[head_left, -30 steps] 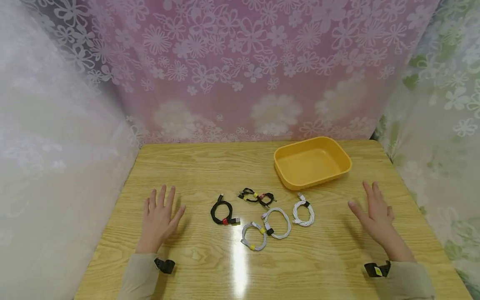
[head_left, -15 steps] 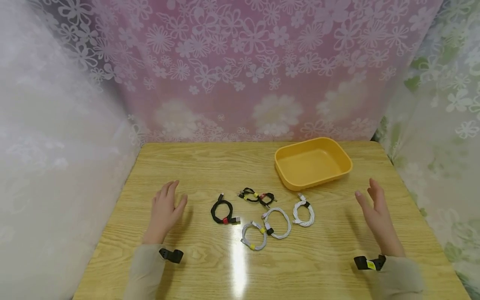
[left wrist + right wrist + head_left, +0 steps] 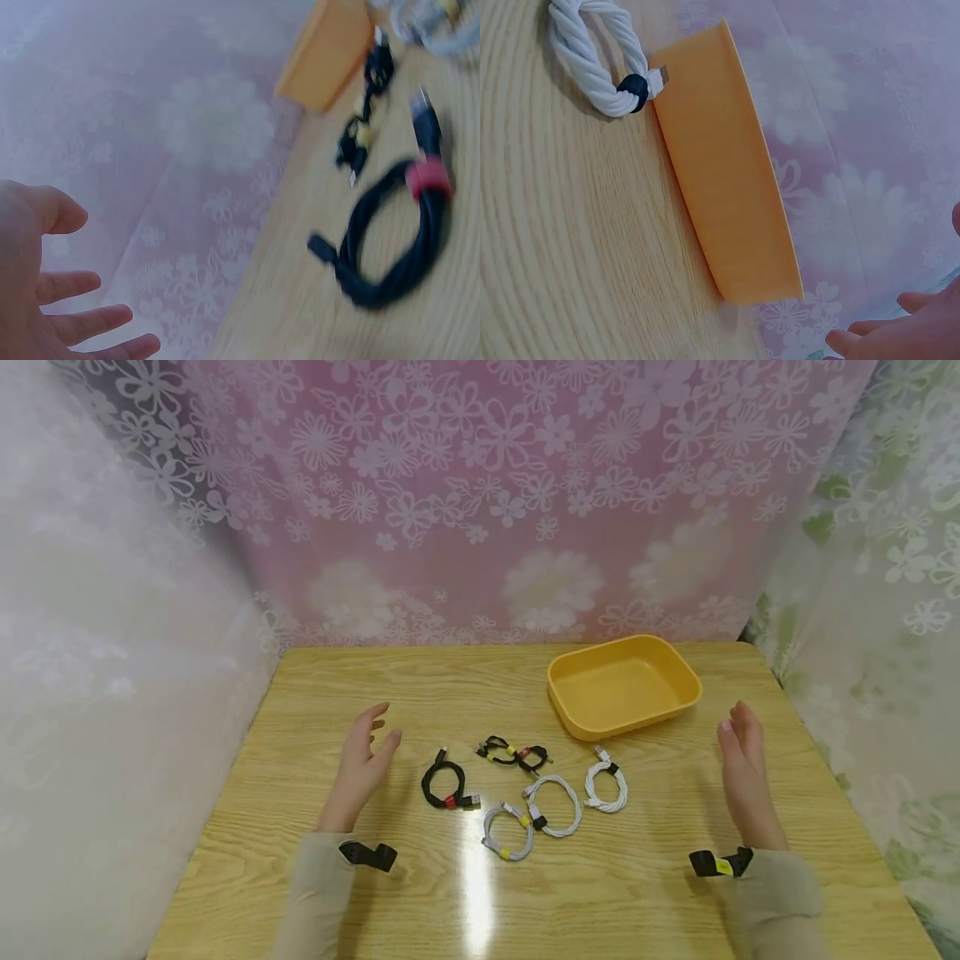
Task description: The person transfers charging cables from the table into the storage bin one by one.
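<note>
My left hand [image 3: 363, 768] hovers over the table's left part, thumb and fingers spread and holding nothing. Closest to it lies a coiled black USB cable [image 3: 431, 232] with a red strap. My right hand [image 3: 748, 781] is held over the right side, also holding nothing, its palm turned inward. Left of it is a coiled white cable [image 3: 577, 56] with a black strap. Between the hands lie a small black cable bundle [image 3: 512, 752] with yellow and red ties, a larger white coil [image 3: 578, 810] with a black strap, and a grey coil [image 3: 531, 839] with yellow ties.
A yellow plastic tray [image 3: 622, 727] with nothing in it stands at the back right of the wooden table [image 3: 375, 677]. A pink floral curtain [image 3: 450, 527] hangs behind the table, with pale curtains [image 3: 112, 693] along both sides.
My left hand has moved right and forward, towards the black cable, and turned its palm inward. My right hand has turned on its side and moved slightly forward. Cables and tray stay put.
</note>
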Available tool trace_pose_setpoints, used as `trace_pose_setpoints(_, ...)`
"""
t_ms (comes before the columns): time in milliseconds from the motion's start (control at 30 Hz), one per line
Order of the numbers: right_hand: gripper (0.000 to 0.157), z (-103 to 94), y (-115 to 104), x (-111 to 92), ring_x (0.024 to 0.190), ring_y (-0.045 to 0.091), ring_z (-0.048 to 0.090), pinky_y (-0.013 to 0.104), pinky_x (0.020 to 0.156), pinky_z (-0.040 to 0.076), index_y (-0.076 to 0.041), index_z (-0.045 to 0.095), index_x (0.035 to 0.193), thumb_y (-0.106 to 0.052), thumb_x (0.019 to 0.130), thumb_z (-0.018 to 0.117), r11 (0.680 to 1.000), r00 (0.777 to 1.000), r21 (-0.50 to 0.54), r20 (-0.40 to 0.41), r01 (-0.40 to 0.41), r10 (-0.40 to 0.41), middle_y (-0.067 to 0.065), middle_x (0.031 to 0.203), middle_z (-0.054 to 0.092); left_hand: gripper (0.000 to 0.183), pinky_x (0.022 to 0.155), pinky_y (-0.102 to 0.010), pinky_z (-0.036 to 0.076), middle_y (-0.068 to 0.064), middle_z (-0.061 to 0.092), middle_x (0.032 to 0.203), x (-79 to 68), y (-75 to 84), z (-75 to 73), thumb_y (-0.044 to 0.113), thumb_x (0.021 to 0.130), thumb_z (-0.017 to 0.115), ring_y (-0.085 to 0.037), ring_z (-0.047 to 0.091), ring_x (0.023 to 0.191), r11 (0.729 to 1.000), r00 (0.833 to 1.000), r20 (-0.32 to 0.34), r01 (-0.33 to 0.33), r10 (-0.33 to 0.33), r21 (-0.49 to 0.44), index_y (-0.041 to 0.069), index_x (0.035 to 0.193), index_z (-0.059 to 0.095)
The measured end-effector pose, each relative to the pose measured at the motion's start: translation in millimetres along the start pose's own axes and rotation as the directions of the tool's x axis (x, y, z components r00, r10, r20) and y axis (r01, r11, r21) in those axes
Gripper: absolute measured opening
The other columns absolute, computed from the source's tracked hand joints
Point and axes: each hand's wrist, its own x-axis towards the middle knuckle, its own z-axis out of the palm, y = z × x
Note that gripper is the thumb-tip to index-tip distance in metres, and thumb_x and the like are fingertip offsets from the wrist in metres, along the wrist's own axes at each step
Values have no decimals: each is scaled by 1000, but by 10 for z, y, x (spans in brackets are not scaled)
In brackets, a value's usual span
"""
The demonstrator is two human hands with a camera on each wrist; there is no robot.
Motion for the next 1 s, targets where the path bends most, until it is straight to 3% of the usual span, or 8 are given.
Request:
trace_pose_setpoints(200,66,65,10,123,151,23,-2,35,119,2,-18,-2,160,-42,107,29,999,999,43,-31,-34,35,10,165,-4,50,103,-62,32,-20,40,148,78,173,181,16,102,55,-44,42,128,994,1000,13,-12,13,-110,2,147,39)
trace_pose_setpoints(433,67,163,21,261,151,22,-2,31,119,2,-16,1,160,-40,106,35,986,997,164,-61,-35,45,8,166,-1,50,104,-61,31,-26,37,149,93,683,280,7,101,52,-46,40,130,985,998,68,2,10,-174,-7,147,35)
trace_pose_setpoints(500,68,179,34,291,151,22,-1,31,119,2,-16,2,160,-41,106,36,984,997,174,-66,-39,51,9,165,-1,50,104,-60,32,-27,37,149,123,707,346,7,101,52,-46,40,129,982,996,82,-7,22,-189,-7,146,35)
trace_pose_setpoints(733,70,200,96,390,151,21,-4,37,119,1,-18,-1,160,-41,106,37,977,997,206,-51,-52,64,6,166,-6,51,105,-61,29,-20,37,150,289,466,759,11,102,53,-42,39,131,965,995,92,-17,43,-261,1,149,35)
trace_pose_setpoints(1000,76,206,160,585,151,22,-9,33,119,1,-15,-4,159,-39,104,43,957,995,283,-46,-67,83,5,165,-11,56,109,-58,27,-11,31,155,366,626,1124,21,102,53,-33,33,137,955,989,150,42,3,-292,12,153,31)
